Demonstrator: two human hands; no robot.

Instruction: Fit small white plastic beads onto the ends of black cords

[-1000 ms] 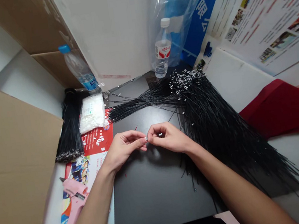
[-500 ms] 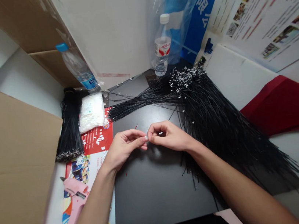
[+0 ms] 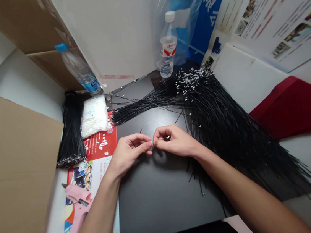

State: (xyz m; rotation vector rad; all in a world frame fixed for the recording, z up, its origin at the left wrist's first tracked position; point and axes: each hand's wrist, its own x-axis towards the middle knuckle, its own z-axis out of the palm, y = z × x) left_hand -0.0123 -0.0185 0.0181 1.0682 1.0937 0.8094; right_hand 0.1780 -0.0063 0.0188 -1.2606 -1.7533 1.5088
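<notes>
1. Small white clip (image 3: 151, 142): held at the fingertips between the two hands, above the middle of the black table (image 3: 162, 208).
2. Left hand (image 3: 128, 153) closed in a fine pinch on it; right hand (image 3: 173, 142) curled, its fingertips meeting it from the other side.
3. A tight fingertip pinch with steady wrists suits so small a piece.
4. Long axis too small to read; direction cannot be told.
5. Black wire bundle (image 3: 227, 129) lies just right of the hands, white-tipped ends away.

Left hand (image 3: 130, 154), right hand (image 3: 175, 141) pinching white tab (image 3: 152, 142), black wires (image 3: 227, 131)
</notes>
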